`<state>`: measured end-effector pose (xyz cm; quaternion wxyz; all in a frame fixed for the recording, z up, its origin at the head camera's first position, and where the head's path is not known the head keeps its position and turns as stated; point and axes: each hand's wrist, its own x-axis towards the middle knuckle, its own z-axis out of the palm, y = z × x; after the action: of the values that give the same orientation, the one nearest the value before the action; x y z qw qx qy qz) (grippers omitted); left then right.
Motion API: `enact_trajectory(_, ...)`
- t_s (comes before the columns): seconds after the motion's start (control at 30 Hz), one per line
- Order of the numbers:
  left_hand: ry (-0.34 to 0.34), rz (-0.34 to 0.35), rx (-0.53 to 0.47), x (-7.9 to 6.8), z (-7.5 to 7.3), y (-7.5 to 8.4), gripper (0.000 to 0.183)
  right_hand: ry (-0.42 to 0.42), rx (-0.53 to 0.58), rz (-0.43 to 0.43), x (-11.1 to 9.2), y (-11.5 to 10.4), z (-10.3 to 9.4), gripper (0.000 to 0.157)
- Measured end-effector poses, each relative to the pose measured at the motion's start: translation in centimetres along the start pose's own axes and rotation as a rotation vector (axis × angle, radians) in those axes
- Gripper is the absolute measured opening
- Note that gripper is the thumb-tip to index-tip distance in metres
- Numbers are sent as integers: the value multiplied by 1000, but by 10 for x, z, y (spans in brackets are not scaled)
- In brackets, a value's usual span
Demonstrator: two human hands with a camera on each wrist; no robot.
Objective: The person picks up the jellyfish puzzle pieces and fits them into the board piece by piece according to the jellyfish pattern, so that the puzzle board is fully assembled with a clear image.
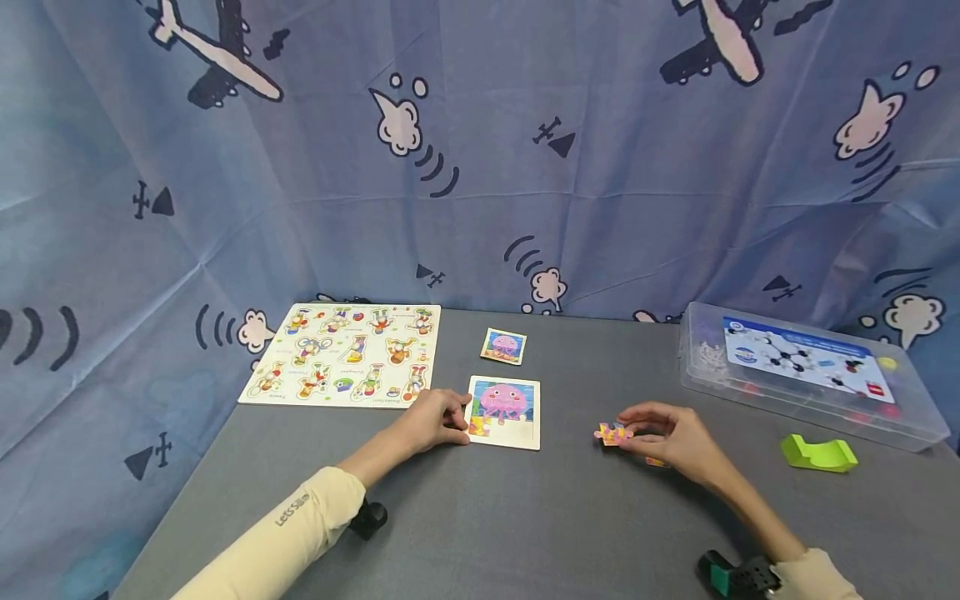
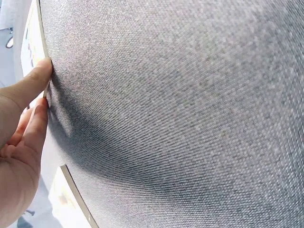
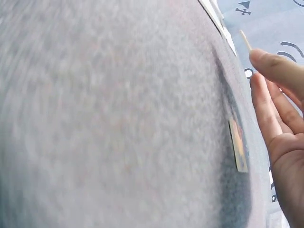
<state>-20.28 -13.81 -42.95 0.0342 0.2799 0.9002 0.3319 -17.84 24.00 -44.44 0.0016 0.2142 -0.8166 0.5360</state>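
My left hand (image 1: 431,419) rests at the left edge of a small square jigsaw board (image 1: 517,439) with a pink octopus picture. Its thumb and fingertips touch that edge some way apart, as the left wrist view also shows. The board's upper part carries the picture, an orange and yellow piece lies at its lower left, and the lower right is bare cream. To the right, my right hand (image 1: 678,442) pinches a jigsaw piece (image 1: 611,433), orange, pink and blue, between thumb and fingers. Another puzzle piece (image 3: 238,145) lies on the table beneath that hand, mostly hidden in the head view.
Behind the board lies a small octopus picture card (image 1: 503,346). A large board of cartoon figures (image 1: 360,383) is at the back left. At the back right stands a clear plastic case (image 1: 810,375), with a bright green curved block (image 1: 819,454) in front. A patterned curtain (image 1: 480,208) hangs behind the grey table.
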Motion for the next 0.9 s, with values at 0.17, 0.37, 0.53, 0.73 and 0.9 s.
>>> enact_trajectory(0.17,-5,7,9,-1,-1,2,16,0,49,105,0,-5,5,33)
enact_trajectory(0.37,1,27,11,-1,-3,3,17,-1,93,214,1,-10,14,39)
enact_trajectory(0.53,2,7,9,-1,-2,4,19,2,163,144,5,-14,25,40)
enact_trajectory(0.73,5,4,-1,-1,-1,3,19,21,190,132,12,-17,39,39)
enact_trajectory(0.9,15,16,3,-1,0,2,19,39,213,131,19,-20,53,40)
